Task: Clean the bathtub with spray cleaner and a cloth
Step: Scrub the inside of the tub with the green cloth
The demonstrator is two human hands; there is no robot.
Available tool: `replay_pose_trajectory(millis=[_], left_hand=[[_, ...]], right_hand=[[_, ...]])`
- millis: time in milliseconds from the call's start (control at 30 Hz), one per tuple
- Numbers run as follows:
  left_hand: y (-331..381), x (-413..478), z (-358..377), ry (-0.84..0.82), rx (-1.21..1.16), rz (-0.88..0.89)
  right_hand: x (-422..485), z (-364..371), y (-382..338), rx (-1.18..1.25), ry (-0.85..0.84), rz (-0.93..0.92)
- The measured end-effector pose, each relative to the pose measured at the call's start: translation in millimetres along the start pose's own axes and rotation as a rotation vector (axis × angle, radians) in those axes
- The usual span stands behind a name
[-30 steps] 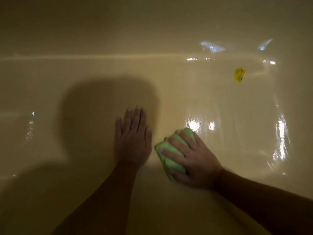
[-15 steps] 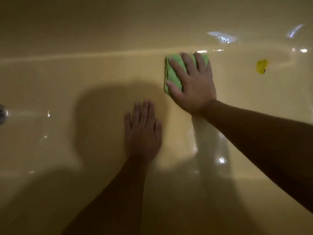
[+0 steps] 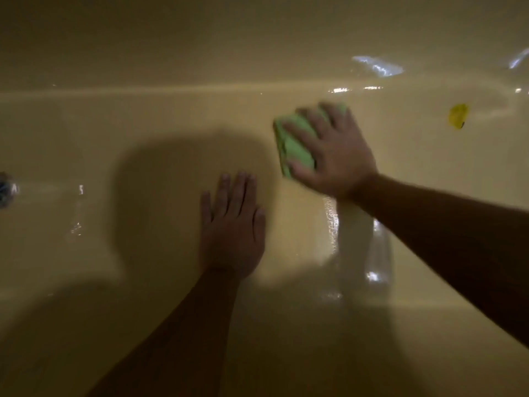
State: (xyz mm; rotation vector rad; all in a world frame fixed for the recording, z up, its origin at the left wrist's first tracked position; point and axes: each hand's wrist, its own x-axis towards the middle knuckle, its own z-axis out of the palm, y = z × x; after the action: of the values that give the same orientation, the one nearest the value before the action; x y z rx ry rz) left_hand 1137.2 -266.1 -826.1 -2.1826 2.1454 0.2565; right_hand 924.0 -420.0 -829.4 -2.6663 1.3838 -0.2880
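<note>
from the head view, looking down into the tub (image 3: 114, 124), the left hand (image 3: 233, 230) lies flat on the bare floor, fingers straight and close together, holding nothing; it looks to be propping the person up. up and to the right of that hand, near but apart from it, the right hand (image 3: 335, 156) presses a folded green cloth (image 3: 294, 144) onto the tub just short of the crease where floor turns into far wall. its fingers are spread flat across the cloth with the thumb at the near edge, so it pushes down more than it pinches. that hand is smeared with blur, and i cannot tell whether the thumb hooks under the fold. a wet streak (image 3: 332, 224) glints just right of the left hand, below the cloth. farther right than the cloth, well away from the left hand, sits a small yellow scrap (image 3: 458, 116). far to the left, at the picture's edge, is what seems to be the drain (image 3: 4, 190). no spray bottle shows here. i'd say the wiping step is under way, with the spraying likely done, going by the wet shine. the next stroke calls for even pressure with the flat palm, so the cloth does not bunch or slide out, and for working into the dull patches around the left hand, which would have to shift for that.
</note>
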Motion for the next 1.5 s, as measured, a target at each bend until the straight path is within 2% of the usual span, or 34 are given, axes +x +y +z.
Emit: replay_pose_trajectory(millis=[67, 133, 233, 333, 400, 500, 700, 833, 1000, 1133, 1200, 1267, 1500], left_hand=[[-4.0, 1.0, 0.7, -0.002, 0.007, 0.029], [-7.6, -0.5, -0.1, -0.019, 0.008, 0.023], [-14.5, -15.6, -1.9, -0.025, 0.016, -0.021], [-24.1, -28.3, -6.5, -0.043, 0.026, -0.011], [-26.0, -27.4, -9.1, -0.079, 0.021, -0.009], [-26.2, -21.9, -10.1, -0.096, -0.013, -0.025], [-35.4, -0.9, -10.0, -0.064, -0.007, -0.006], [-40.2, 4.3, -9.0, -0.018, 0.002, 0.022], [-53.7, -5.2, -7.9, 0.004, -0.024, 0.064], [-70.4, -16.3, -8.7, -0.015, -0.010, 0.066], [-72.2, -16.3, -9.5, -0.017, -0.001, 0.062], [-70.9, -12.9, -9.9, -0.013, 0.008, 0.048], [-80.3, 7.8, -8.9, 0.017, 0.046, 0.066]], right_hand=[[29.8, -0.2, -1.3, 0.004, 0.048, 0.186], [25.3, -0.2, -19.3, 0.016, 0.051, 0.286], [-43.5, -1.1, -66.8, 0.063, -0.003, 0.229], [-124.2, -13.4, -121.8, 0.154, -0.164, 0.128], [-142.4, -16.1, -135.7, 0.150, -0.236, 0.135], [-112.3, -10.8, -125.1, 0.112, -0.224, 0.143], [18.5, 11.2, -70.2, 0.018, -0.005, 0.166], [56.9, 11.2, -62.1, 0.036, -0.002, 0.249], [-55.8, 2.7, -117.4, 0.108, -0.069, 0.205], [-129.5, -8.6, -145.1, 0.151, -0.256, -0.001], [-115.5, -3.9, -131.2, 0.115, -0.248, -0.089], [-81.5, 3.0, -115.0, 0.091, -0.185, -0.072], [55.5, 15.9, -77.3, 0.027, 0.013, 0.211]])
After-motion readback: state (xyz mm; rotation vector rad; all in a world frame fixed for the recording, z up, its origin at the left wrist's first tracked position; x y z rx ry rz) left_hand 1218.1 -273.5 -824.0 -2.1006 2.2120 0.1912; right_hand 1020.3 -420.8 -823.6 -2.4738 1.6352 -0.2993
